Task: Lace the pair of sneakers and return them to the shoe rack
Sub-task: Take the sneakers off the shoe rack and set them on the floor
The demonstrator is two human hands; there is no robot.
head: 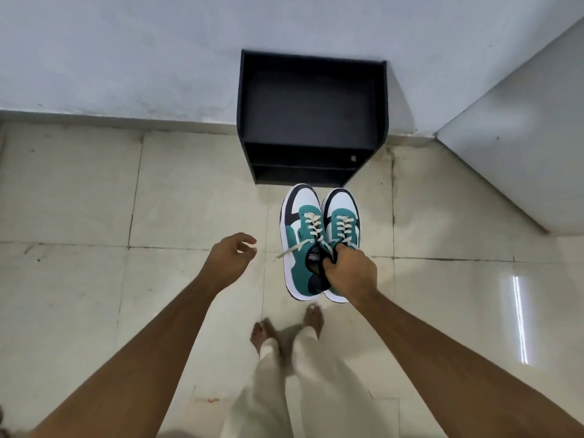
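A pair of teal, white and black sneakers with cream laces hangs side by side above the floor, toes pointing at the rack. My right hand grips both sneakers together at their collars, hiding the heel of the right one. A loose lace end trails off the left sneaker. My left hand hovers to the left of the sneakers, empty, fingers curled and apart. The black shoe rack stands against the wall just beyond the toes, and the shelves I can see hold nothing.
Pale tiled floor spreads all around. A grey wall runs behind the rack, and a white slanted panel juts in at the right. My bare feet and light trousers are below the sneakers.
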